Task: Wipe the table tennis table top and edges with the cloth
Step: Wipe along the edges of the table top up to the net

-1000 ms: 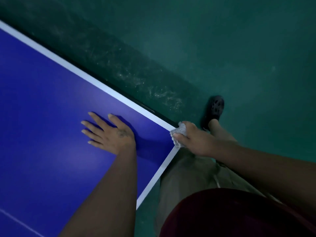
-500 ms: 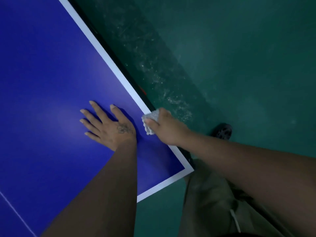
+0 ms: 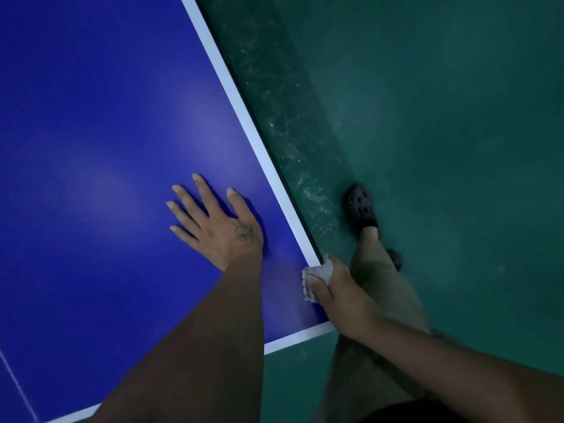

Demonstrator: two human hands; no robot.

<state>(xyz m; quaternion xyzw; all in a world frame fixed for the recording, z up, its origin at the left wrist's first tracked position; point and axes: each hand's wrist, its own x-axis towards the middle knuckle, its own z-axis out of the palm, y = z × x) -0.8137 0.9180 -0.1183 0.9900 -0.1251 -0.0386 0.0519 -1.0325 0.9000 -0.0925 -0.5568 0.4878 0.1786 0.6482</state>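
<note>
The blue table tennis table (image 3: 91, 132) fills the left of the head view, with a white border line along its right side and near end. My left hand (image 3: 216, 222) lies flat on the blue top, fingers spread, close to the corner. My right hand (image 3: 338, 293) grips a bunched pale grey cloth (image 3: 317, 274) and holds it against the table's right side edge, just above the near right corner. Part of the cloth is hidden under my fingers.
A dark green floor (image 3: 442, 132) with a scuffed, dusty strip (image 3: 293, 132) runs along the table's side. My leg in khaki trousers and a dark perforated shoe (image 3: 360, 206) stand right beside the edge.
My right hand with the cloth has slid back along the side edge toward the near corner. The left hand has stayed flat in place. The view has swung with my head.
</note>
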